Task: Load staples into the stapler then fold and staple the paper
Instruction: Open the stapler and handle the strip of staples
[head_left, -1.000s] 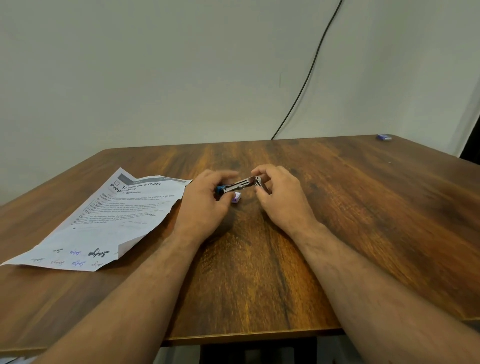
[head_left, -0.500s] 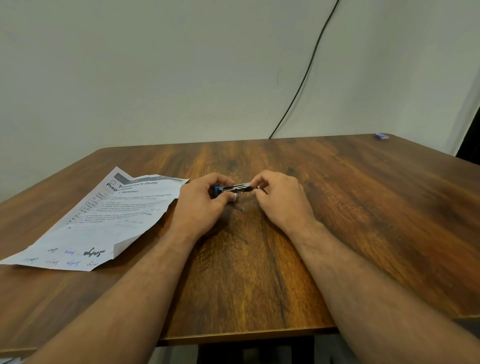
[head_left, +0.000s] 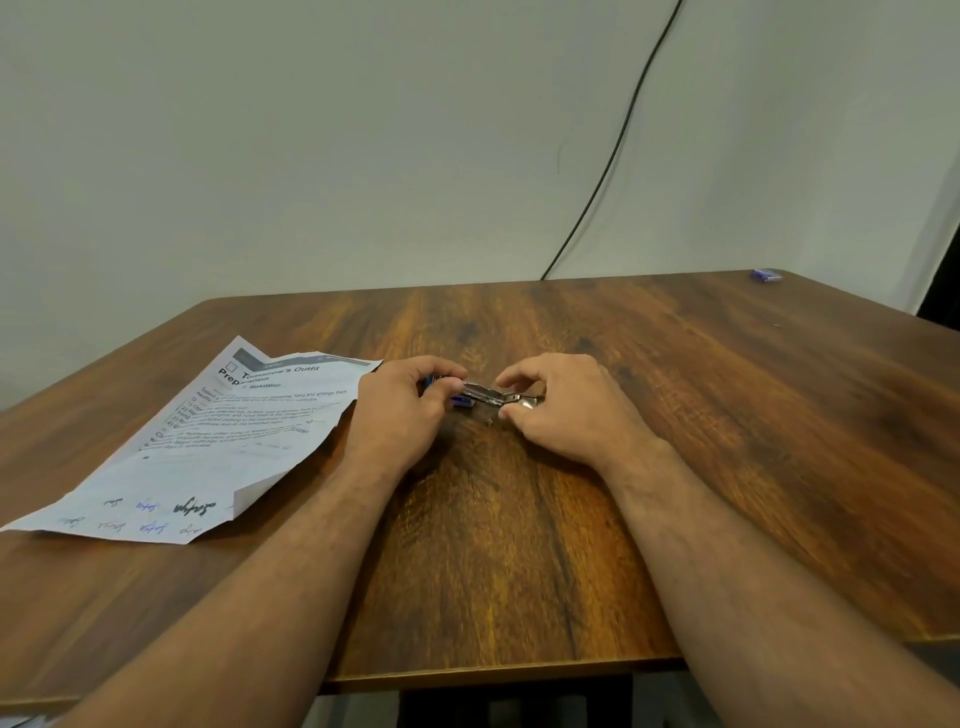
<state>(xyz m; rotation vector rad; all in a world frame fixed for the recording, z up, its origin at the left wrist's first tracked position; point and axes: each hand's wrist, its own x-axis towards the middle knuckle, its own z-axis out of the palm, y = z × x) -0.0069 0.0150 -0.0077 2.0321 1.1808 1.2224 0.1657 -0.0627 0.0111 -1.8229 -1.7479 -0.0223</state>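
Note:
A small stapler (head_left: 483, 394) with a blue body and a shiny metal top lies between my hands at the middle of the wooden table (head_left: 727, 415). My left hand (head_left: 402, 415) grips its blue rear end. My right hand (head_left: 563, 408) pinches the metal front end between thumb and fingers. A small purple staple box (head_left: 461, 400) shows just under the stapler, partly hidden by my left fingers. The printed paper (head_left: 218, 441), creased and with handwriting along its near edge, lies flat to the left, touching my left hand.
A black cable (head_left: 613, 150) runs down the wall to the table's far edge. A small blue object (head_left: 767, 275) sits at the far right corner. The table's near edge (head_left: 493, 673) runs under my forearms.
The stapler's metal arm, raised a second ago, now lies lower and flatter between my hands. My right hand has shifted slightly right along the front end. The paper has not moved.

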